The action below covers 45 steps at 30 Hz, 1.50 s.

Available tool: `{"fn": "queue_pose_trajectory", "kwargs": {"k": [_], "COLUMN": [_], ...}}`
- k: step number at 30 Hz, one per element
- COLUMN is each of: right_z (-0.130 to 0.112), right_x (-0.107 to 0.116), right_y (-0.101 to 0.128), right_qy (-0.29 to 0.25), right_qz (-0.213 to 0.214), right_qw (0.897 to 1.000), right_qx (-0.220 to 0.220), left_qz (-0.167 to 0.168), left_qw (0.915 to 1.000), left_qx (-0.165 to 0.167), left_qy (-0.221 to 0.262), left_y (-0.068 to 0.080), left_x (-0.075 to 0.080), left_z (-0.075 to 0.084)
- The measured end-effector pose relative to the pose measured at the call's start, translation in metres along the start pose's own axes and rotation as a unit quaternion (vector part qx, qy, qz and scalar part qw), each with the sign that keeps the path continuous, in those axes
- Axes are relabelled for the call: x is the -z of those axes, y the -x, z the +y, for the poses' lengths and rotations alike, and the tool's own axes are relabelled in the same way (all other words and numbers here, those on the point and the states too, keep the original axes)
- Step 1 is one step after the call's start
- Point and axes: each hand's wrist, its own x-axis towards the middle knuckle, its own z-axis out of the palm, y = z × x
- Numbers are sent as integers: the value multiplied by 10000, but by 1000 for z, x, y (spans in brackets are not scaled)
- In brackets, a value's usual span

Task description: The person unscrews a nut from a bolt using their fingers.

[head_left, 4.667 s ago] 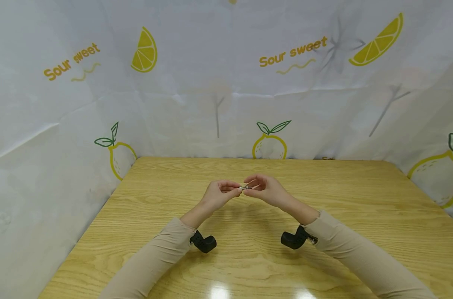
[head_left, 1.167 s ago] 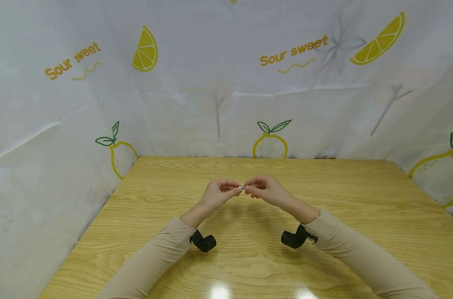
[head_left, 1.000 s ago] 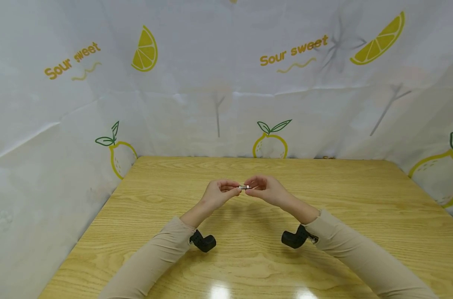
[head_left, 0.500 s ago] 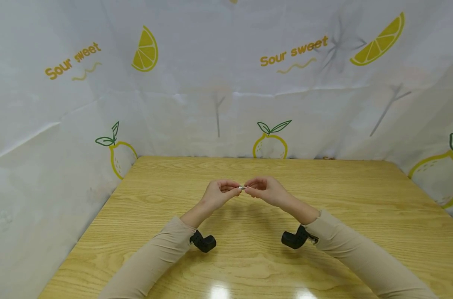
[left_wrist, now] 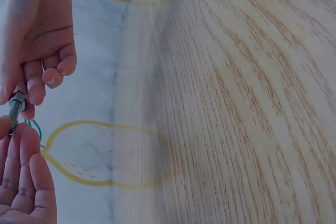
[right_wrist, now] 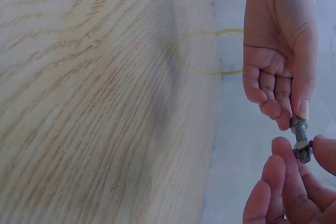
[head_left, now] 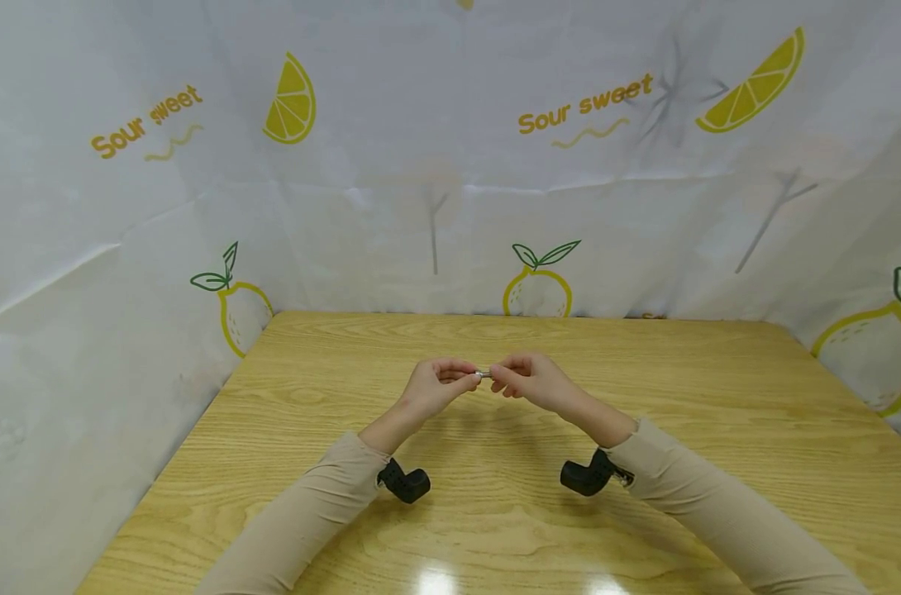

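Observation:
A small silver bolt point(right_wrist: 301, 134) with a nut point(right_wrist: 302, 144) threaded near its free end is held between the two hands, above the table. My left hand point(head_left: 437, 390) pinches the bolt's head end between thumb and fingertips. From the other side, my right hand point(head_left: 537, 385) has its thumb and index finger around the nut, the other fingers loosely bent. The left wrist view shows the bolt's threaded shank point(left_wrist: 14, 112) at the left edge, running between both sets of fingertips. The head end is partly hidden by the left fingers.
The wood-grain table point(head_left: 480, 512) spreads under both forearms. White cloth point(head_left: 391, 223) printed with lemons stands behind it and along the sides. A black wrist-camera mount point(head_left: 409, 483) juts from the left cuff, and another mount point(head_left: 584, 477) from the right cuff.
One second ago the right thumb and fingers were spread, with the nut showing between them; now they are drawn together over it. The left hand keeps its place and its grip.

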Motion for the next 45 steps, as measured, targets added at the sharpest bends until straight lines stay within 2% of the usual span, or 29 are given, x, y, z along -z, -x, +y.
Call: {"fn": "queue_pose_trajectory", "kwargs": {"k": [8,11,20,27,39,45], "right_z": [1,0,1,-1,1,1], "right_x": [-1,-1,0,0,1,0], "right_y": [2,2,1,2,1,2], "right_qy": [-144,-136,-37,-127,-124,-198], "right_qz": [215,180,-70,125,-59,116], "right_qw": [9994,9996,10000,9997,9999,9996], "right_qx": [217,189,32,151,69,167], "left_qz": [-19,-9,70,25,31,-14], "left_qw": [10000,10000,9999,9999,9999,9999], "left_qx": [-45,-49,-96,-120,-150,-140], "left_qy": [5,-8,-85,-59,-34,5], "left_y": [-22,-25,-24,-23,-22,-21], "left_x": [0,0,0,0,1,0], "left_z": [-28,-33,-33,-32,-33,-31]}}
